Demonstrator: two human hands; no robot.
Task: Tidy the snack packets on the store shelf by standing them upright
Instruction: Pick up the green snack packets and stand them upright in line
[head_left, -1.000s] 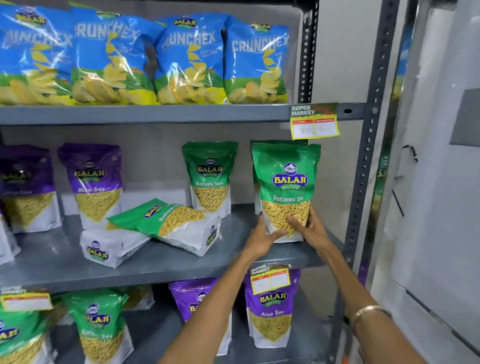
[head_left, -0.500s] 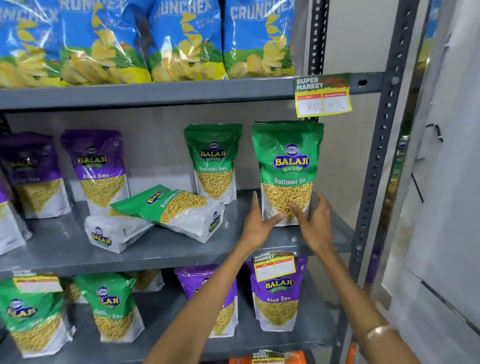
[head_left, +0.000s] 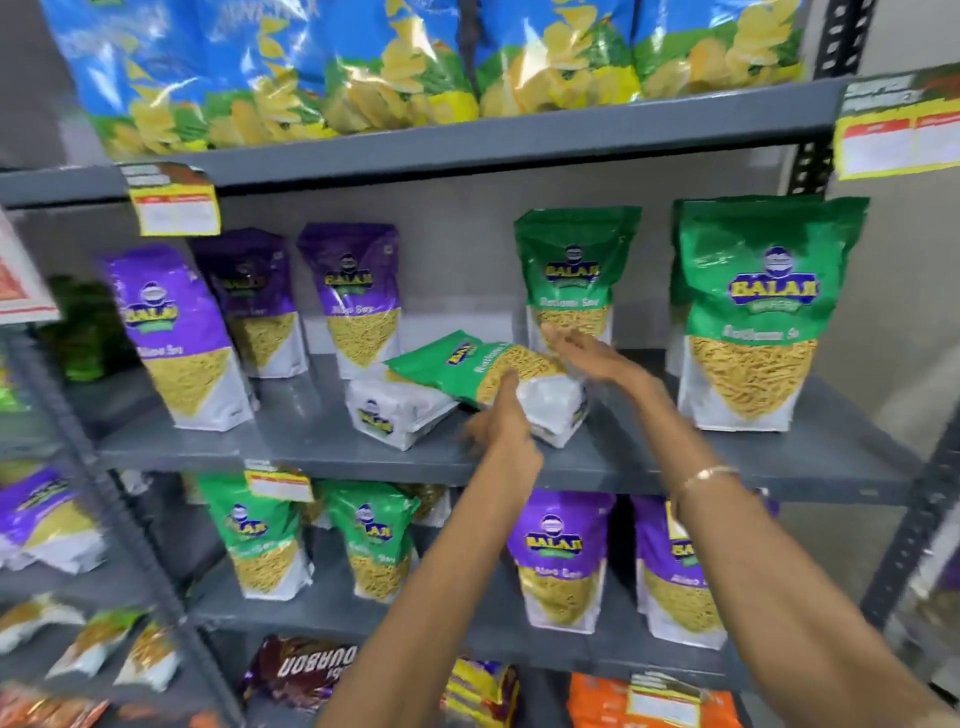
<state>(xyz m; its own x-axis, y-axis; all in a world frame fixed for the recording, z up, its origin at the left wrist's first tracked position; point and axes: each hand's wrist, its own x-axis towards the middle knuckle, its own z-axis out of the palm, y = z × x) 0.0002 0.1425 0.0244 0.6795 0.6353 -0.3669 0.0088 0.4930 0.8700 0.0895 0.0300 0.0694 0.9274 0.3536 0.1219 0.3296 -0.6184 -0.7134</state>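
A green Ratlami Sev packet (head_left: 457, 366) lies tilted on its side in the middle of the grey middle shelf (head_left: 311, 452). It rests on another fallen packet (head_left: 387, 410) whose white base faces me. My left hand (head_left: 498, 421) touches the green packet's front edge, fingers apart. My right hand (head_left: 584, 353) hovers flat and open over its far right end. The green packet (head_left: 763, 312) at the shelf's right end stands upright, as does another green one (head_left: 571, 270) behind my hands. Purple Aloo Sev packets (head_left: 176, 332) stand at the left.
Blue crisp bags (head_left: 363, 67) fill the top shelf. Yellow price tags (head_left: 174, 200) hang from the shelf edges. Green and purple packets (head_left: 561, 556) stand on the shelf below. A dark metal post (head_left: 914, 519) frames the right side.
Both hands have let go of the upright green packet at the right and moved left to the fallen green packet. The camera has swung left and down.
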